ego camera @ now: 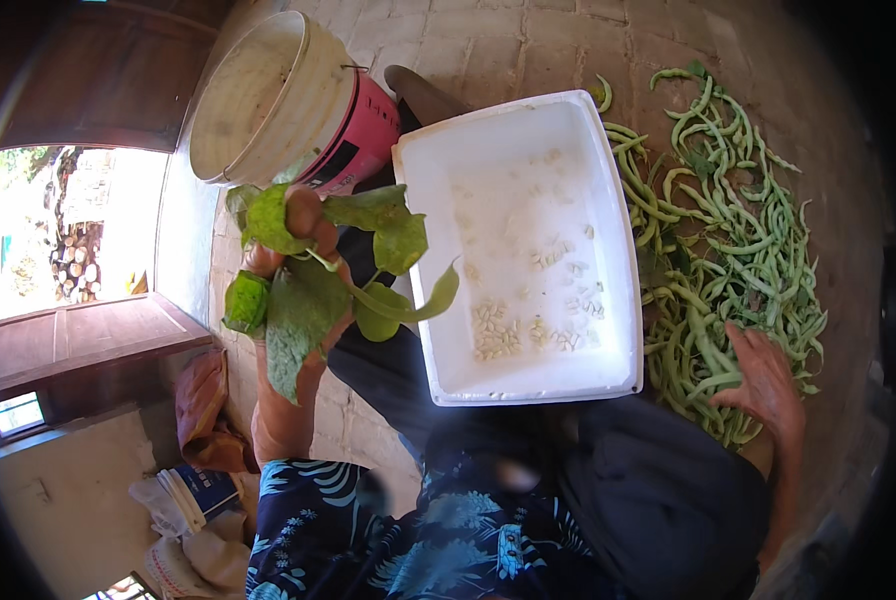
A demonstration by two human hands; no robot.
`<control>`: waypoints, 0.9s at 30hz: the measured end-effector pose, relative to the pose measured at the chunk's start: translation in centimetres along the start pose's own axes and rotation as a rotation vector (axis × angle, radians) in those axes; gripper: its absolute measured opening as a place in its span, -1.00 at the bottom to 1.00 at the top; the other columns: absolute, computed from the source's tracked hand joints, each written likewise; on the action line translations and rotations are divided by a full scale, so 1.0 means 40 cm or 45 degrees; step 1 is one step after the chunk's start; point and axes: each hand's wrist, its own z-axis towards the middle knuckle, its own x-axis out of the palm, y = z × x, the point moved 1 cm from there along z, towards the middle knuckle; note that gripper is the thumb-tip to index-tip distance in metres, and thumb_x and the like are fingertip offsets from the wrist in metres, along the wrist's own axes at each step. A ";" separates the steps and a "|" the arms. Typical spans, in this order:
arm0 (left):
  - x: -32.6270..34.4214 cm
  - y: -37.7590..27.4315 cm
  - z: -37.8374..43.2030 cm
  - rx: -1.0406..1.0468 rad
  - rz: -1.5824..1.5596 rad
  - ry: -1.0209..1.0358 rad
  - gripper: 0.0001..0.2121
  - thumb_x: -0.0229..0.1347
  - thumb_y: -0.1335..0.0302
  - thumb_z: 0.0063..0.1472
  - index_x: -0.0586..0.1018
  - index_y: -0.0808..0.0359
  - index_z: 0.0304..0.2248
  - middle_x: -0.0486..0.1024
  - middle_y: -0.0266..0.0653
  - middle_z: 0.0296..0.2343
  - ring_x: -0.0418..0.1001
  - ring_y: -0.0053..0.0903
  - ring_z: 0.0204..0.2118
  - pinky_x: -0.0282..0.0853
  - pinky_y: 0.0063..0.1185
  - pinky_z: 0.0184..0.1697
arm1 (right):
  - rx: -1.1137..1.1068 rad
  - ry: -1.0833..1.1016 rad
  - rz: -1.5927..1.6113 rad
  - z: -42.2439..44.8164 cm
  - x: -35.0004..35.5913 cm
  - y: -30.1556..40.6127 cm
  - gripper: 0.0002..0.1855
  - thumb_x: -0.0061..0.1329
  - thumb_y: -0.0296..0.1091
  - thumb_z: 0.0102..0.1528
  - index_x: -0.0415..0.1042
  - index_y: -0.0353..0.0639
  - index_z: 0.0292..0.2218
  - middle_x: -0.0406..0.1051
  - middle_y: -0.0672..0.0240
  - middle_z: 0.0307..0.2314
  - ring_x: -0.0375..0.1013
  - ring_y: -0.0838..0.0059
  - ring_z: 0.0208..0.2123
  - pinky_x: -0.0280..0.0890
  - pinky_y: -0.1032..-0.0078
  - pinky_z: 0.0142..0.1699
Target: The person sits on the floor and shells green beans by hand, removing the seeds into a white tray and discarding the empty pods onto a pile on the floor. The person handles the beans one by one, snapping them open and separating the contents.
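Observation:
My left hand (307, 216) is raised left of the white foam box and grips a sprig of green bean leaves (305, 307). A single green pod (410, 307) hangs from the sprig toward the box's rim. Leaves cover much of the palm. On the right, my right hand (767, 379) rests on the near edge of a heap of green bean pods (748, 247), thumb and fingers apart around some pods. The white foam box (427, 352) lies across my lap, slightly tilted. Scattered pale shelled beans (497, 330) lie on its bottom, mostly toward the near side.
A white bucket with a pink label (268, 90) stands at the far left on the brick floor (485, 60). Left of it is an open doorway (95, 225) with stacked logs outside. A reddish cloth (204, 405) and a blue-and-white tub (200, 495) are at the lower left.

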 end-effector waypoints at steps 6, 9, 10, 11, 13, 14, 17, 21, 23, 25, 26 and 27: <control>0.016 0.116 0.057 -0.139 -0.186 0.224 -0.81 0.02 0.52 0.16 0.21 0.16 -0.36 0.15 -0.43 -0.56 0.14 -0.69 -0.56 0.10 -0.68 -0.63 | -0.739 -0.726 0.313 0.130 -0.094 0.197 -0.61 0.19 -0.42 -0.11 0.45 -0.32 -0.20 0.48 0.21 -0.35 0.47 0.27 -0.31 0.33 0.34 -0.21; 0.037 0.169 0.072 -0.102 -0.104 0.161 -0.79 0.04 0.54 0.14 0.21 0.18 -0.35 0.14 -0.44 -0.56 0.10 -0.70 -0.57 0.11 -0.69 -0.60 | -1.044 -0.784 0.520 0.204 -0.082 0.308 -0.48 0.24 -0.40 -0.21 0.45 -0.30 -0.16 0.45 0.23 -0.23 0.43 0.35 -0.30 0.31 0.39 -0.25; 0.032 0.175 0.068 -0.154 -0.102 0.151 -0.78 0.05 0.55 0.14 0.21 0.19 -0.35 0.14 -0.44 -0.55 0.09 -0.70 -0.56 0.12 -0.69 -0.59 | -1.072 -0.859 0.553 0.225 -0.075 0.343 -0.43 0.24 -0.35 -0.23 0.44 -0.29 -0.13 0.41 0.22 -0.17 0.40 0.38 -0.28 0.28 0.43 -0.28; 0.028 0.182 0.062 -0.203 -0.116 0.145 -0.78 0.05 0.55 0.13 0.21 0.20 -0.35 0.14 -0.45 -0.55 0.08 -0.70 -0.56 0.12 -0.69 -0.57 | -1.068 -0.893 0.483 0.236 -0.076 0.374 -0.37 0.23 -0.24 -0.24 0.42 -0.29 -0.11 0.41 0.24 -0.24 0.36 0.41 -0.32 0.23 0.47 -0.33; 0.038 0.217 0.077 -0.248 -0.206 0.149 -0.76 0.07 0.57 0.11 0.23 0.24 -0.31 0.15 -0.43 -0.51 0.10 -0.69 -0.53 0.15 -0.69 -0.51 | -1.088 -1.051 0.423 0.270 -0.031 0.402 -0.67 0.15 -0.19 -0.22 0.43 -0.21 -0.44 0.33 0.38 -0.44 0.31 0.44 -0.43 0.18 0.45 -0.42; 0.050 0.212 0.067 -0.235 -0.135 0.097 -0.75 0.07 0.56 0.11 0.24 0.26 -0.27 0.17 -0.41 -0.48 0.12 -0.67 -0.51 0.16 -0.69 -0.49 | -1.089 -1.083 0.454 0.279 -0.020 0.409 -0.76 0.11 -0.23 -0.17 0.34 -0.16 -0.58 0.30 0.38 -0.51 0.31 0.42 -0.47 0.18 0.44 -0.46; 0.016 0.194 0.029 -0.190 0.367 -0.164 -0.69 0.08 0.54 0.10 0.27 0.32 -0.17 0.25 -0.36 -0.42 0.19 -0.64 -0.46 0.20 -0.68 -0.43 | -1.099 -1.043 0.495 0.286 0.006 0.395 -0.82 0.05 -0.30 -0.15 0.34 -0.16 -0.61 0.26 0.33 -0.62 0.34 0.37 -0.53 0.24 0.41 -0.50; -0.058 0.141 -0.068 -0.096 1.463 -0.612 -0.57 0.10 0.52 0.10 0.30 0.40 -0.03 0.34 -0.28 -0.33 0.29 -0.58 -0.38 0.25 -0.67 -0.35 | -1.195 -0.916 0.483 0.237 0.013 0.371 -0.83 0.07 -0.32 -0.16 0.40 -0.20 -0.63 0.35 0.32 -0.66 0.41 0.35 -0.54 0.34 0.41 -0.49; -0.057 0.109 -0.078 -0.118 1.566 -0.632 -0.51 0.11 0.51 0.10 0.32 0.44 0.04 0.39 -0.24 -0.29 0.34 -0.56 -0.34 0.27 -0.66 -0.31 | -1.157 -0.857 0.528 0.233 0.037 0.358 -0.74 0.11 -0.27 -0.10 0.35 -0.18 -0.64 0.31 0.36 -0.66 0.38 0.38 -0.54 0.30 0.44 -0.50; -0.029 0.048 -0.068 -0.158 1.414 -0.507 -0.58 0.08 0.45 0.15 0.37 0.47 -0.02 0.41 -0.15 -0.14 0.41 -0.51 -0.21 0.33 -0.61 -0.17 | -1.143 -0.781 0.595 0.223 0.042 0.320 -0.68 0.11 -0.23 -0.05 0.28 -0.15 -0.63 0.24 0.42 -0.65 0.33 0.42 -0.52 0.22 0.45 -0.51; -0.121 -0.066 -0.084 -0.159 1.648 -0.350 -0.55 0.07 0.30 0.19 0.42 0.45 -0.02 0.46 -0.14 -0.15 0.44 -0.47 -0.16 0.32 -0.56 -0.05 | -1.125 -0.820 0.671 0.211 0.037 0.290 -0.66 0.14 -0.21 -0.04 0.27 -0.15 -0.63 0.22 0.43 -0.66 0.29 0.44 -0.56 0.21 0.48 -0.53; -0.156 -0.126 -0.087 -0.071 1.777 -0.347 -0.55 0.07 0.30 0.19 0.42 0.44 -0.02 0.47 -0.14 -0.15 0.44 -0.46 -0.17 0.32 -0.56 -0.05 | -1.063 -0.846 0.677 0.208 0.040 0.272 -0.65 0.15 -0.22 -0.04 0.26 -0.15 -0.63 0.22 0.43 -0.66 0.28 0.45 -0.57 0.20 0.48 -0.55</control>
